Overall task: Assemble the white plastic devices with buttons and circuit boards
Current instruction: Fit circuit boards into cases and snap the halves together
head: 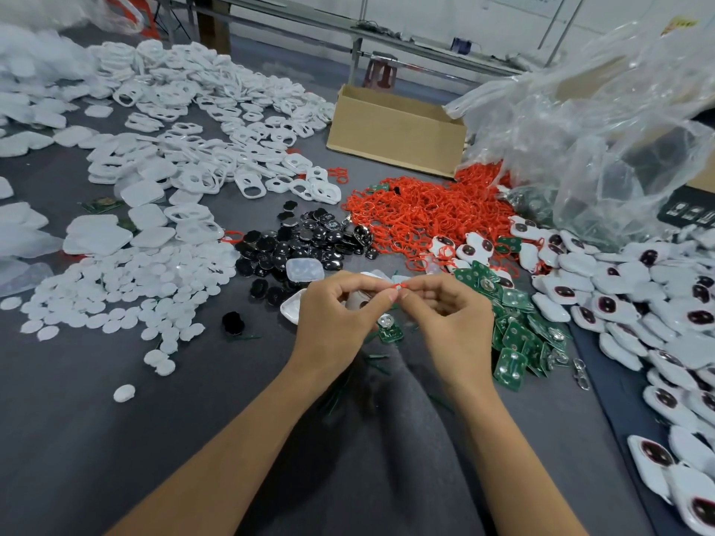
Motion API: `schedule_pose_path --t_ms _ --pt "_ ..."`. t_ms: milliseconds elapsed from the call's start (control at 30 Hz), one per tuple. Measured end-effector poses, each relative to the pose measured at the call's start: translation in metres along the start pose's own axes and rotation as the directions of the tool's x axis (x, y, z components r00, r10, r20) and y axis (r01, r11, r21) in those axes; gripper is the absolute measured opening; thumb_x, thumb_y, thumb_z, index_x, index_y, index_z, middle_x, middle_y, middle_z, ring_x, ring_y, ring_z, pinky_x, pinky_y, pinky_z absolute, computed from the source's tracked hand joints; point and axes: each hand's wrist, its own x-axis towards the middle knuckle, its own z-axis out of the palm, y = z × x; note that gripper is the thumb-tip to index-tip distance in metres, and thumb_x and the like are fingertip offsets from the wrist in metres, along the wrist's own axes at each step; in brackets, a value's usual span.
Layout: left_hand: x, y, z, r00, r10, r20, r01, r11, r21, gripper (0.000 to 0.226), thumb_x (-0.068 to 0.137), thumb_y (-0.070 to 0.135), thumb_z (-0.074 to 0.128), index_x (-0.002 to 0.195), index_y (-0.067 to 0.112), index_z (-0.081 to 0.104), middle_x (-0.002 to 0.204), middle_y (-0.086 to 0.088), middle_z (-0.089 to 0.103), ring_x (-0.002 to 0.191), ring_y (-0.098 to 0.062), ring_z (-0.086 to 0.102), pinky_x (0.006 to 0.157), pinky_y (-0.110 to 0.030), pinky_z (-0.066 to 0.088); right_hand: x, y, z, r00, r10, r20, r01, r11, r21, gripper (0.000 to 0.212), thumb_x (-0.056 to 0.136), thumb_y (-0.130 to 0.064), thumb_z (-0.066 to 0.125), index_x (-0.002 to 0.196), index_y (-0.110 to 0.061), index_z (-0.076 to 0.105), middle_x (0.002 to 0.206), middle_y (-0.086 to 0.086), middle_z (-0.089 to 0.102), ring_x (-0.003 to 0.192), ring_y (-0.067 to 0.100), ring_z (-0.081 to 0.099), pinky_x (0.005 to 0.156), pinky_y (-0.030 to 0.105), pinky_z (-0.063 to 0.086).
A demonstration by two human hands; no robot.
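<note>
Red ring (401, 287) is pinched at frame centre by left hand (332, 311) and right hand (445, 309) together, probably for fitting; boards (514, 330) are heaped just right, shells (193, 160) upper left, within reach.

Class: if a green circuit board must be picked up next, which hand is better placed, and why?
Probably the right hand: the green circuit boards lie just beside it; the left hand sits farther off.

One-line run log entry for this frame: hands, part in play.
left hand: pinches red ring | right hand: pinches same red ring | under hands: green circuit board, white shell on grey table
</note>
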Motion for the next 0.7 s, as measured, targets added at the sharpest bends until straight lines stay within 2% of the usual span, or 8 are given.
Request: schedule_pose_path --t_ms 133,200,267,367,533,600,700 --pt "0.0005 0.0012 0.0017 0.997 -0.079 0.006 0.079 0.992 -0.098 0.019 0.079 0.003 0.074 0.072 0.021 0.076 0.076 0.007 0.072 0.067 -0.008 0.066 0.059 -0.028 0.058 -0.0016 0.0022 0.0022 0.998 -0.041 -0.039 0.041 0.999 -0.006 0.009 0.077 0.001 0.073 0.078 -0.008 0.072 0.066 0.0 0.068 0.06 0.006 0.059 0.06 0.02 0.05" --pt "0.0011 0.0014 0.0011 0.992 -0.123 0.015 0.124 0.979 -0.159 0.023 0.078 0.001 0.074 0.069 0.022 0.076 0.075 -0.001 0.072 0.066 -0.01 0.063 0.056 -0.025 0.056 -0.0031 0.0026 0.0041 0.996 -0.081 -0.048 0.079 0.996 -0.042 0.009 0.076 0.001 0.073 0.078 -0.008 0.072 0.066 -0.003 0.067 0.058 0.002 0.058 0.06 0.015 0.047" --pt "0.0012 0.0012 -0.0001 0.989 -0.145 0.014 0.145 0.967 -0.208 0.022 0.078 -0.001 0.073 0.07 0.019 0.077 0.077 -0.012 0.071 0.068 -0.013 0.062 0.056 -0.024 0.056 -0.0039 0.0023 0.006 0.994 -0.098 -0.043 0.096 0.994 -0.052 0.011 0.076 0.001 0.074 0.077 -0.009 0.072 0.066 -0.004 0.067 0.058 0.002 0.057 0.06 0.013 0.046" --pt "0.0011 0.0002 -0.0003 0.984 -0.177 0.02 0.176 0.949 -0.26 0.019 0.08 -0.003 0.07 0.075 0.014 0.077 0.085 -0.015 0.072 0.072 -0.014 0.064 0.059 -0.026 0.057 -0.0036 0.0014 0.0065 0.996 -0.093 0.01 0.094 0.995 -0.046 0.014 0.077 0.0 0.073 0.078 -0.013 0.071 0.069 -0.002 0.067 0.06 0.005 0.057 0.061 0.015 0.047" --pt "0.0009 -0.001 0.0004 0.986 -0.161 0.031 0.164 0.955 -0.246 0.02 0.08 -0.001 0.072 0.074 0.017 0.077 0.082 -0.005 0.074 0.073 -0.012 0.068 0.06 -0.025 0.057 -0.0031 0.0016 0.0029 0.999 -0.015 0.039 0.015 1.0 -0.004 0.01 0.079 -0.002 0.072 0.079 -0.012 0.072 0.066 -0.001 0.068 0.059 0.008 0.059 0.06 0.023 0.049" --pt "0.0 -0.0011 0.0008 0.988 -0.148 0.034 0.152 0.959 -0.241 0.02 0.08 -0.002 0.071 0.075 0.017 0.076 0.08 -0.003 0.074 0.071 -0.011 0.068 0.06 -0.025 0.057 -0.0021 0.0005 0.0024 0.998 0.042 0.047 -0.045 0.998 0.052 0.016 0.079 0.001 0.071 0.077 -0.014 0.072 0.069 0.004 0.071 0.062 0.013 0.063 0.064 0.03 0.052" --pt "0.0003 -0.0014 0.0015 0.989 -0.139 0.046 0.146 0.958 -0.247 0.018 0.081 -0.003 0.07 0.078 0.013 0.076 0.079 -0.002 0.073 0.071 -0.011 0.067 0.063 -0.027 0.059 -0.0013 -0.0013 0.0022 0.995 0.075 0.065 -0.082 0.99 0.112 0.024 0.077 0.008 0.067 0.073 -0.015 0.071 0.071 0.008 0.071 0.066 0.016 0.065 0.067 0.03 0.053"
